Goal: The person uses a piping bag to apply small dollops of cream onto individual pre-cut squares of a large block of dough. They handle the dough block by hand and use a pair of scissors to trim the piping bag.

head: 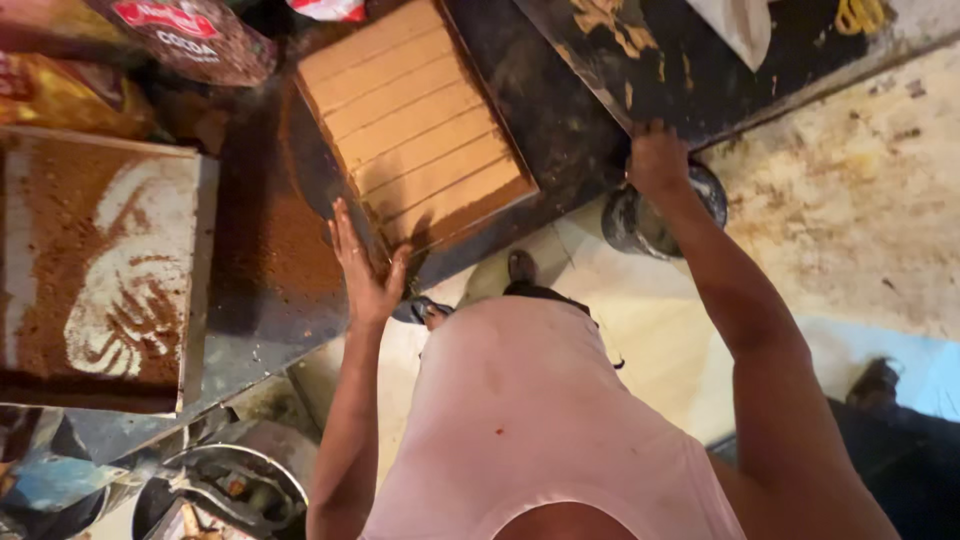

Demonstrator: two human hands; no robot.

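Left hand lies flat and open, fingers spread, palm against the near-left corner of the brown slab tray. No grip, just a press on the edge. Tray sits on the dark worktop, tilted diagonally in view, its surface scored into parallel strips.

Right hand is on the worktop's near edge, well to the right of the tray. Fingers curl over the edge, so how far it is closed and whether it holds anything: cannot tell.

Round dark metal container sits on the floor just under the right hand, partly hidden by the wrist.

Brown powder is dusted over the worktop left of the tray, touching the left hand's side. Further left, a flat tray covered in the same powder with pale streaks wiped through it.

Dark brown pouch and a yellow-orange packet lie at top left, beside the slab tray. Metal bowls are at bottom left, below the worktop. Person's pink shirt fills the lower centre.
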